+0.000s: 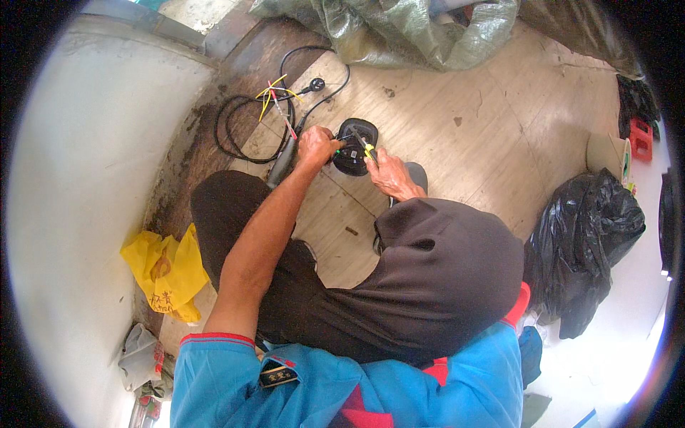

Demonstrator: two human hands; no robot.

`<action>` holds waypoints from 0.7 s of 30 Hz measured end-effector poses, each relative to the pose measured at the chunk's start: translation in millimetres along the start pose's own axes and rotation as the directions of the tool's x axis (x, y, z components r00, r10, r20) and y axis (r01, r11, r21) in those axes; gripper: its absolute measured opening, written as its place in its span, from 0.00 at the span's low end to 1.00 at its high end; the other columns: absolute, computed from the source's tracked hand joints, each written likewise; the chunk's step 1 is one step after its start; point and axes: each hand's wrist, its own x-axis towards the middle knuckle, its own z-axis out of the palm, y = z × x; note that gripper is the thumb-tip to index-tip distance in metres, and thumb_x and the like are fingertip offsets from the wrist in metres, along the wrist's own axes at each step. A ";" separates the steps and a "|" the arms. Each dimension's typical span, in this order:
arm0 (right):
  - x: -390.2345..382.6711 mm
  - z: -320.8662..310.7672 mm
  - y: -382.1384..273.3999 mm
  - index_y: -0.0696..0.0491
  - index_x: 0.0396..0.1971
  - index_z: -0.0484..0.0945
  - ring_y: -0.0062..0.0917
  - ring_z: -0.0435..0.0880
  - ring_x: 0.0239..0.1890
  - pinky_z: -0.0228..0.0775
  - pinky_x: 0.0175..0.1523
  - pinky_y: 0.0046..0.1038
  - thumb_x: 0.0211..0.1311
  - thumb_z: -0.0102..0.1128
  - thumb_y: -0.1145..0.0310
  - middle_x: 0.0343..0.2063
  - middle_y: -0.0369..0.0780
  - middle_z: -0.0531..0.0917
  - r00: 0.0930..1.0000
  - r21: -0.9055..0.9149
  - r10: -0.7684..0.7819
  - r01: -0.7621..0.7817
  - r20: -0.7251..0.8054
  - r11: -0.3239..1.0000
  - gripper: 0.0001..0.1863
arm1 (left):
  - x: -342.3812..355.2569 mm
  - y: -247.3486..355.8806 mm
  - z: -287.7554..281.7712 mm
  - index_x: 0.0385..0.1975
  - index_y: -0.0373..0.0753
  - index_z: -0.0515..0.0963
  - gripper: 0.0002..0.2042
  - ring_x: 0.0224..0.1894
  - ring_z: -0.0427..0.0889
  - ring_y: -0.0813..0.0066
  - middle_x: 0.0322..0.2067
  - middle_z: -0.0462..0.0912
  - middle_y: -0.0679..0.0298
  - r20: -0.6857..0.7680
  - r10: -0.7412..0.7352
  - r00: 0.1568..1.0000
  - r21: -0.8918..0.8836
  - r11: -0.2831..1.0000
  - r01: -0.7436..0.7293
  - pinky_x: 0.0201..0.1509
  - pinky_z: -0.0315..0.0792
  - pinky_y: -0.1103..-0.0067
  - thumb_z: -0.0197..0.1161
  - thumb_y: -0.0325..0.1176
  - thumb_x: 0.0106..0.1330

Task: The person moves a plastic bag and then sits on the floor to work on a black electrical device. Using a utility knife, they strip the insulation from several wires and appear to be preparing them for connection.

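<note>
On the floor in front of me is a black rounded housing (351,164), its hollow inside facing up with small parts in it. My left hand (316,147) is at its left edge, fingers closed in a pinch; what they grip is too small to make out. In my closed right hand (392,175) is a hand tool with a yellow-and-black handle (369,150). Its grey metal end reaches into the housing; whether it is pliers or a screwdriver I cannot tell. A black cable (221,135) with a plug (317,84) lies in loops beyond my left hand.
Yellow strips (265,107) and a thin red-and-white stick (282,114) lie over the cable. A yellow bag (168,271) sits by the left wall, a black plastic bag (581,239) at right. Greenish sheeting (407,36) covers the far floor. My dark-trousered knees (457,264) flank the work.
</note>
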 end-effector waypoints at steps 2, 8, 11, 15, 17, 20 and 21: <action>0.0 0.8 0.5 0.64 0.38 0.69 0.60 0.80 0.30 0.71 0.36 0.52 0.69 0.51 0.56 0.23 0.62 0.79 1.000 -0.011 -0.003 0.003 0.007 1.000 0.21 | -0.2 1.7 -0.6 0.35 0.41 0.86 0.16 0.45 0.84 0.56 0.39 0.86 0.53 0.006 -0.004 1.000 0.001 1.000 0.004 0.50 0.77 0.66 0.75 0.42 0.48; -0.2 -2.0 -2.4 0.65 0.39 0.69 0.60 0.81 0.31 0.72 0.37 0.52 0.69 0.51 0.56 0.24 0.63 0.79 1.000 -0.009 -0.012 0.012 0.026 1.000 0.21 | -2.8 0.6 1.3 0.31 0.38 0.85 0.15 0.37 0.85 0.58 0.31 0.86 0.54 -0.086 0.162 0.983 0.109 0.982 -0.152 0.42 0.77 0.67 0.74 0.42 0.49; 0.0 -4.2 -6.6 0.65 0.39 0.69 0.59 0.81 0.32 0.72 0.37 0.52 0.69 0.50 0.57 0.25 0.62 0.79 0.999 -0.071 -0.004 0.007 0.042 0.997 0.21 | -4.2 -2.2 5.5 0.29 0.38 0.85 0.14 0.34 0.86 0.56 0.28 0.86 0.53 -0.146 0.298 0.943 0.118 0.952 -0.283 0.40 0.77 0.66 0.73 0.41 0.48; 1.4 -7.4 -12.2 0.66 0.39 0.69 0.58 0.81 0.31 0.73 0.37 0.51 0.70 0.49 0.59 0.25 0.60 0.80 0.999 -0.150 -0.018 0.023 0.035 0.988 0.20 | -4.0 0.9 8.9 0.33 0.41 0.86 0.12 0.41 0.85 0.52 0.34 0.86 0.50 -0.095 0.293 0.951 0.137 0.950 -0.279 0.46 0.77 0.63 0.73 0.36 0.48; 2.7 -8.8 -14.3 0.65 0.39 0.69 0.57 0.82 0.30 0.74 0.36 0.50 0.70 0.49 0.59 0.24 0.58 0.81 0.998 -0.166 -0.043 0.050 0.041 0.985 0.19 | -6.4 2.6 10.1 0.33 0.41 0.85 0.12 0.41 0.84 0.51 0.33 0.85 0.50 -0.109 0.310 0.944 0.159 0.943 -0.291 0.45 0.77 0.62 0.72 0.35 0.48; 5.4 -9.9 -15.7 0.65 0.37 0.69 0.55 0.83 0.29 0.74 0.35 0.49 0.70 0.49 0.60 0.24 0.57 0.81 0.997 -0.195 -0.063 0.071 0.047 0.978 0.19 | -9.7 4.1 12.5 0.33 0.41 0.85 0.12 0.40 0.84 0.50 0.32 0.85 0.50 -0.103 0.329 0.939 0.184 0.934 -0.307 0.44 0.77 0.61 0.71 0.35 0.48; 6.7 -9.8 -15.9 0.64 0.37 0.69 0.54 0.83 0.29 0.74 0.34 0.49 0.70 0.49 0.60 0.23 0.57 0.81 0.996 -0.210 -0.068 0.078 0.054 0.975 0.18 | -10.0 4.3 13.4 0.33 0.41 0.84 0.12 0.40 0.84 0.49 0.32 0.85 0.50 -0.095 0.337 0.937 0.193 0.929 -0.315 0.43 0.77 0.61 0.70 0.35 0.48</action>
